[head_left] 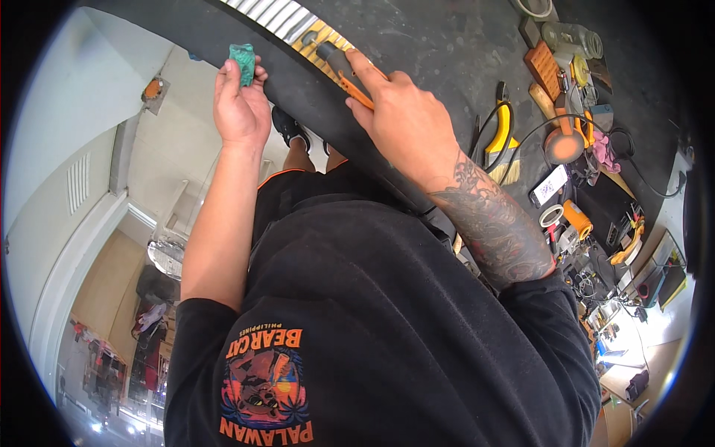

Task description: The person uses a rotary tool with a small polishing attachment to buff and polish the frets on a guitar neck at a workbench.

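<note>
My left hand [242, 112] is raised beside the dark table's near edge. Its thumb and fingers are closed around a small green block [242, 62] with a rough, crinkled surface. My right hand [406, 123] lies over the table, gripping an orange-handled tool [356, 91]. The index finger is stretched along it and the thumb is beneath. A dark rounded part [331, 54] shows by the tool's far end; whether it belongs to the tool, I cannot tell. Under and beyond this lies a curved strip [279, 16], ribbed white at the left and yellowish towards my right hand.
The dark table [439, 45] has a yellow-handled paintbrush [503, 141] right of my hand. Farther right are a glass jar [572, 37], a brown block [542, 68], a phone [549, 186], a tape roll [551, 216] and cluttered tools with black cables. A pale floor shows at left.
</note>
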The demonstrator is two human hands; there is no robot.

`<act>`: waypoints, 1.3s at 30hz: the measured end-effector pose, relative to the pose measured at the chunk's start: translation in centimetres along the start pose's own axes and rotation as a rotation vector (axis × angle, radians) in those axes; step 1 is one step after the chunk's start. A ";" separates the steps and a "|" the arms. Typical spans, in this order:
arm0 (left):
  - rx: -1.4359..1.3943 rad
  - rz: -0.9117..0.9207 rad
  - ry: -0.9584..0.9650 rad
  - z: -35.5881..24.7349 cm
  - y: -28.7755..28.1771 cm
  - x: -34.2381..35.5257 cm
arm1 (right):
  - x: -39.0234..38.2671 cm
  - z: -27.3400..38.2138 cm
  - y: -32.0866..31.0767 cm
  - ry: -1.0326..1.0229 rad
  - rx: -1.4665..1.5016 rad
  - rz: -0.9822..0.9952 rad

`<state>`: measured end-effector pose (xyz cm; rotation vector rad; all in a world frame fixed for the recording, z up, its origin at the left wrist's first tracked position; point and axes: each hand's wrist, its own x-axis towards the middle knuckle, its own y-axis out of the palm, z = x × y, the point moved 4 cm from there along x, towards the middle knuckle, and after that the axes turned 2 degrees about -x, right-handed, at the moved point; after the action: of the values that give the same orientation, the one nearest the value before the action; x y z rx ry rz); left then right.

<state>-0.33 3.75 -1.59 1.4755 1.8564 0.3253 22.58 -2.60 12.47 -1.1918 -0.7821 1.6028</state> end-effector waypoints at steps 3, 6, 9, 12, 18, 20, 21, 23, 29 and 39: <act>0.007 0.008 0.000 0.0 -0.1 0.1 | 0.2 -0.6 -0.2 0.005 -0.009 -0.019; 0.007 -0.001 -0.002 0.0 -0.1 0.1 | 0.4 -1.0 -0.3 0.009 -0.016 -0.018; 0.006 -0.011 0.001 0.0 0.0 0.0 | 0.6 -1.3 -0.3 0.011 -0.013 -0.016; 0.012 0.000 0.000 -0.1 0.1 0.0 | 0.7 -1.7 -0.3 0.013 -0.014 -0.026; 0.009 0.000 -0.006 0.0 0.0 0.0 | 1.2 -2.4 -0.5 0.029 -0.021 -0.026; 0.004 0.003 -0.009 0.0 -0.2 0.1 | 1.2 -2.5 -0.7 0.035 -0.030 -0.026; 0.003 0.002 -0.008 0.0 -0.1 0.0 | 1.2 -2.6 -0.8 0.050 -0.025 -0.030; 0.021 -0.033 -0.018 0.0 0.0 -0.1 | 1.3 -2.8 -1.1 0.063 -0.020 -0.033; 0.012 -0.014 -0.036 -0.3 0.4 -0.4 | 0.4 -1.5 -2.0 0.042 0.174 -0.070; -0.082 0.056 -0.091 0.1 0.9 -1.8 | 0.0 3.4 -1.0 -0.004 0.361 0.102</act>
<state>0.49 2.34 -0.40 1.4643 1.7127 0.3509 19.66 -2.16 14.43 -0.9779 -0.4144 1.7415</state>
